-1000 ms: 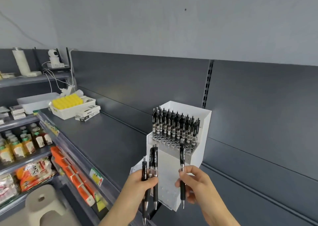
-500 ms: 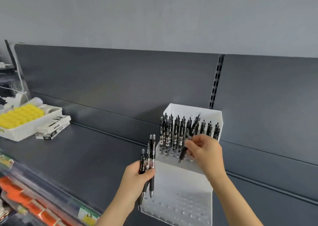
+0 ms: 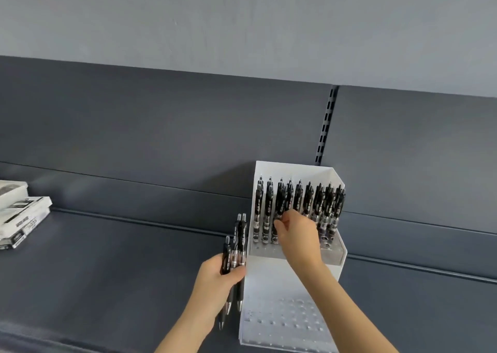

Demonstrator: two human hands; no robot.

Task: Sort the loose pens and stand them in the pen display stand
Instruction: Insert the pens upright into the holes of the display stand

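Your pen display stand's [image 3: 271, 277] upper tier is nearly full; your right hand [image 3: 297, 231] pinches one pen [image 3: 280, 202] there, and your left hand [image 3: 215, 280] grips three unplaced pens [image 3: 240, 242].

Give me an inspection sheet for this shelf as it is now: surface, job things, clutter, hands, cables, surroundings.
Surface: dark grey shelf, with the stand toward its back.
Job's things: white stand; upright black pens in its upper tier; lower tier holes empty.
Clutter: stacked boxes at far left.
Hands: left hand grips three loose pens beside the stand; right hand pinches one pen in the upper tier.
Cables: nothing seen.
Surroundings: grey wall; slotted upright behind the stand.
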